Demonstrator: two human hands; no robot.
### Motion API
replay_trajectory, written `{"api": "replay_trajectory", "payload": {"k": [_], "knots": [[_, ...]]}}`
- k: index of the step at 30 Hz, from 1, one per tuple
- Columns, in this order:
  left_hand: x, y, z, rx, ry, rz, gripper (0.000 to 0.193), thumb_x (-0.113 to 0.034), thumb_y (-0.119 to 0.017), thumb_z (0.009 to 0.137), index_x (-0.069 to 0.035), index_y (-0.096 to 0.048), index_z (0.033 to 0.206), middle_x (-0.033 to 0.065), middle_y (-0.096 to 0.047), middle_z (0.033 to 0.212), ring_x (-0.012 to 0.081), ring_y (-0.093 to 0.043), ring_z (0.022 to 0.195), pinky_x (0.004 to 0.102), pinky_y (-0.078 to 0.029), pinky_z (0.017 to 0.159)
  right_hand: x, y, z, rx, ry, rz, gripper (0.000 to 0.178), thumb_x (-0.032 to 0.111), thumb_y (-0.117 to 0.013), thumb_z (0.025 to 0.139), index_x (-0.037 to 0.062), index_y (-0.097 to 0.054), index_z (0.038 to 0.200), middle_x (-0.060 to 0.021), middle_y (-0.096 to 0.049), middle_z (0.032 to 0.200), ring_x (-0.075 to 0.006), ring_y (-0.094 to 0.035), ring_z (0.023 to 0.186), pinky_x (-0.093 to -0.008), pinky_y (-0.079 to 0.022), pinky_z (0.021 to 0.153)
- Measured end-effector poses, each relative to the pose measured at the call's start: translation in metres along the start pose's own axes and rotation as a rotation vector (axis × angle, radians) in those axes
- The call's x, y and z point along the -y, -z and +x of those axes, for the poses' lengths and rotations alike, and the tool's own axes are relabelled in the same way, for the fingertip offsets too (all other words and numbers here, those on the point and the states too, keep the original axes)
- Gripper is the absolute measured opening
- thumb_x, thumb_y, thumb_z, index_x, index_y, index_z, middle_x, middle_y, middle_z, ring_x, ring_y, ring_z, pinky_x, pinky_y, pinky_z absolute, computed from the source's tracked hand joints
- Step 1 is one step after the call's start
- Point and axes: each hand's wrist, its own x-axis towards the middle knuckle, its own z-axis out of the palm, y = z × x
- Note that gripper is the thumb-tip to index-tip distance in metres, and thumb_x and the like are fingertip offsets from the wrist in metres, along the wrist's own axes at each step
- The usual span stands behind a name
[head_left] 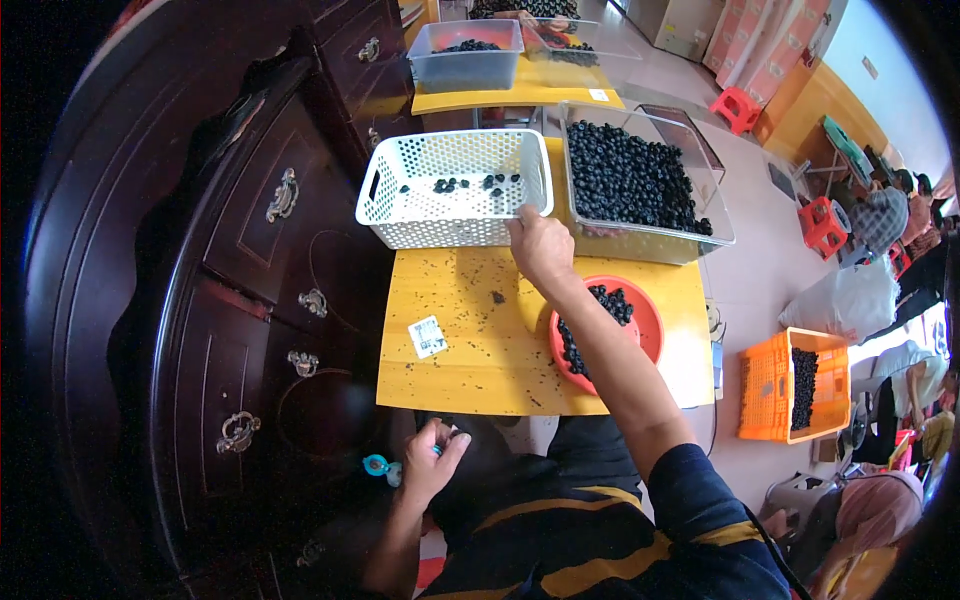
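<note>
My right hand [543,247] reaches over the table to the front right corner of a white perforated basket [440,232]. Its fingers are curled at the rim, and whatever they pinch is hidden. Several small round black pieces [448,186] lie scattered on the basket's floor. Under my right forearm sits a red round bowl [650,325], partly filled with similar black pieces. Close to my lap, my left hand [432,460] is closed, thumb pressed toward the fingers, with a bit of teal showing between them. A teal and clear object [378,466] appears just left of that hand.
A clear bin [650,235] heaped with black pieces stands right of the basket. The yellow table [470,375] carries dark crumbs and a white label [428,337]. Dark drawers [240,350] rise along the left. An orange crate [790,432] and other people are at right.
</note>
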Motion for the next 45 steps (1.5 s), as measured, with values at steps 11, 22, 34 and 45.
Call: {"api": "replay_trajectory", "payload": {"k": [11, 22, 34, 45], "knots": [[0.007, 0.003, 0.0, 0.014, -0.002, -0.022, 0.02, -0.015, -0.075, 0.087, -0.001, -0.061, 0.084, 0.0082, -0.061, 0.066, 0.0172, -0.062, 0.059, 0.0321, -0.048, 0.058, -0.009, -0.008, -0.003, -0.202, 0.028, 0.136, 0.021, 0.034, -0.063, 0.093, 0.0143, -0.064, 0.1, -0.0231, -0.068, 0.075, -0.0457, -0.068, 0.074, -0.0557, -0.054, 0.067], [0.01, -0.001, -0.003, 0.01, -0.017, -0.056, 0.02, -0.016, -0.075, 0.087, -0.001, -0.062, 0.087, 0.0079, -0.063, 0.066, 0.0169, -0.062, 0.06, 0.0317, -0.048, 0.058, -0.027, -0.011, -0.004, -0.161, -0.009, 0.097, 0.026, 0.03, -0.06, 0.096, 0.0148, -0.061, 0.117, -0.0232, -0.069, 0.078, -0.0446, -0.068, 0.078, -0.0556, -0.053, 0.069], [0.01, 0.001, -0.006, 0.003, 0.009, -0.059, 0.02, -0.016, -0.076, 0.087, 0.0, -0.063, 0.089, 0.0094, -0.063, 0.067, 0.0169, -0.063, 0.061, 0.0319, -0.048, 0.058, 0.0, 0.004, -0.05, 0.061, 0.39, 0.135, 0.034, 0.025, -0.068, 0.091, 0.0142, -0.062, 0.122, -0.0137, -0.068, 0.068, -0.0349, -0.069, 0.064, -0.0464, -0.054, 0.061], [0.002, 0.007, 0.004, 0.048, 0.002, 0.006, 0.023, -0.016, -0.076, 0.086, 0.0, -0.059, 0.084, 0.0121, -0.065, 0.07, 0.0239, -0.067, 0.064, 0.0352, -0.049, 0.059, -0.014, -0.024, -0.059, 0.428, 0.376, -0.134, 0.025, 0.037, -0.065, 0.09, 0.0146, -0.07, 0.098, -0.015, -0.073, 0.084, -0.0357, -0.071, 0.079, -0.0482, -0.056, 0.071]]}}
